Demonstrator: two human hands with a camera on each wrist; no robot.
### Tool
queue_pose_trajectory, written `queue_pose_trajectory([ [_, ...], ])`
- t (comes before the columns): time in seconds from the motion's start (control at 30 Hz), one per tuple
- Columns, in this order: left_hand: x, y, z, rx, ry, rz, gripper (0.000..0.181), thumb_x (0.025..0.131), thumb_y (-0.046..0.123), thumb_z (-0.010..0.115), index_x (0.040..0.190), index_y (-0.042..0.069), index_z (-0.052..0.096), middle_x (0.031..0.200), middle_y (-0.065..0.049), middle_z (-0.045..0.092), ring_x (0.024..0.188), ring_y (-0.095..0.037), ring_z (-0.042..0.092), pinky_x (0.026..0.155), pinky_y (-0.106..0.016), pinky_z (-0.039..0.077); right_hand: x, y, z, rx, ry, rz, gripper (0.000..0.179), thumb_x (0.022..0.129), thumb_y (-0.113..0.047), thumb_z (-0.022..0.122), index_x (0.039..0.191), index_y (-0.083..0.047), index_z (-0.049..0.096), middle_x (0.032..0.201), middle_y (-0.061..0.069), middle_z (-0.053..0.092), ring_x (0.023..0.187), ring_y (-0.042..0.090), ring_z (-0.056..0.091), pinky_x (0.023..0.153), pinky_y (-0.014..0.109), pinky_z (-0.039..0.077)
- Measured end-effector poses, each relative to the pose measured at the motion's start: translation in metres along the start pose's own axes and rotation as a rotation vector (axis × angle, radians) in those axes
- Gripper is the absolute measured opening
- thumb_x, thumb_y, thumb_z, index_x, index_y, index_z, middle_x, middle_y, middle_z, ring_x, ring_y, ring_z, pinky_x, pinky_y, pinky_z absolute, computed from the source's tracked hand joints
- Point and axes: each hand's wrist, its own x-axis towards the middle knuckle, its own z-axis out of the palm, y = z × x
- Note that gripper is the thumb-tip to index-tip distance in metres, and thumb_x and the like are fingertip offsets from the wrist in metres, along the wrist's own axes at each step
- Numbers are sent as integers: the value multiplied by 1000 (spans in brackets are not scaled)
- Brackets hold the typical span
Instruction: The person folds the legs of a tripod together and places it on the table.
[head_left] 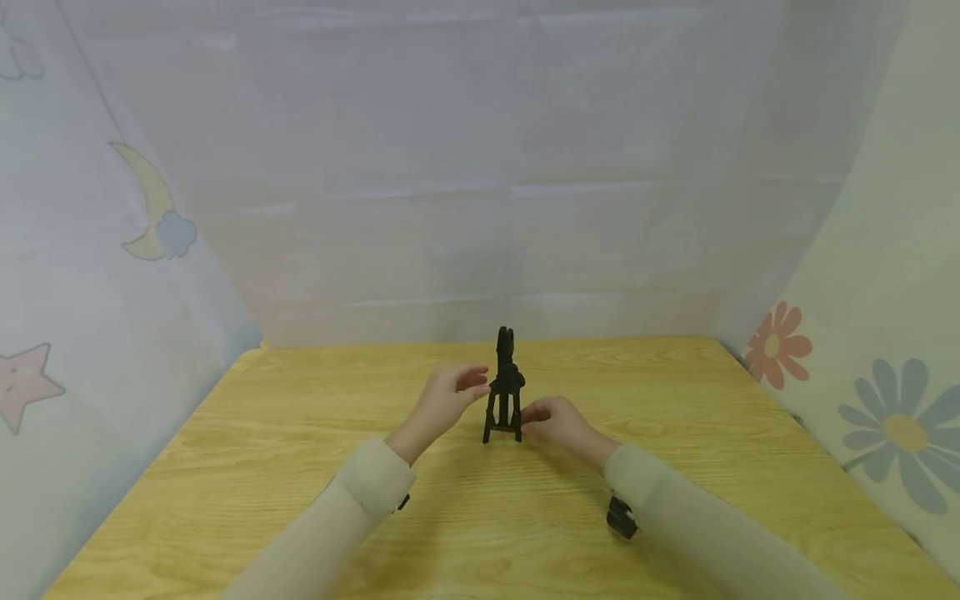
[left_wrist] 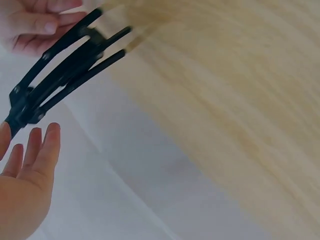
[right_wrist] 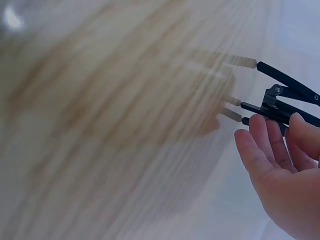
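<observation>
A small black tripod [head_left: 504, 392] stands upright on the wooden table, its legs spread and its upper part folded into a narrow column. My left hand [head_left: 450, 396] is at its left, the thumb close to the hub where the legs meet; in the left wrist view the fingers [left_wrist: 47, 155] stretch out past the hub. To the right, my right hand [head_left: 558, 421] is low beside a leg. The right wrist view shows its fingers [right_wrist: 255, 150] loosely bent, overlapping the tripod leg [right_wrist: 285, 77] area; whether they press on it I cannot tell.
The light wooden table [head_left: 300, 392] reaches back to a pale wrinkled backdrop [head_left: 420, 167]. Side cloths carry a moon [head_left: 153, 200] at the left and flowers [head_left: 903, 433] at the right. A black device [head_left: 621, 517] shows under the right sleeve.
</observation>
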Motion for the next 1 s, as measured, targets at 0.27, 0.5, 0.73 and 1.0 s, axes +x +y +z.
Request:
queue_pose_trajectory([
  [0.27, -16, -21, 1, 120, -49, -33, 30, 96, 8, 61, 123, -4, 61, 111, -19, 66, 101, -31, 64, 83, -42, 54, -5, 3, -4, 82, -65, -41, 27, 91, -7, 67, 113, 10, 65, 101, 12, 69, 84, 17, 66, 71, 35, 57],
  [0.5, -14, -28, 6, 74, -19, -54, 32, 95, 9, 63, 124, -4, 60, 108, -18, 67, 99, -32, 64, 81, -42, 54, 1, 8, -6, 78, -73, 9, 35, 94, -4, 62, 125, 11, 57, 113, 22, 66, 97, 29, 65, 73, 39, 55],
  [0.73, -10, -25, 12, 63, 9, -69, 32, 94, 11, 65, 123, -3, 61, 103, -14, 67, 95, -29, 63, 78, -39, 54, 7, 9, -3, 37, -126, 27, 34, 92, -5, 65, 124, 7, 61, 113, 18, 67, 99, 24, 62, 72, 35, 51],
  [1.0, 0, -14, 17, 124, 2, -56, 27, 93, 6, 65, 118, -4, 60, 99, -14, 67, 87, -27, 65, 72, -37, 55, 11, 9, 0, -13, -155, -58, 23, 90, -1, 67, 109, 11, 67, 108, 20, 69, 105, 32, 63, 92, 44, 49],
])
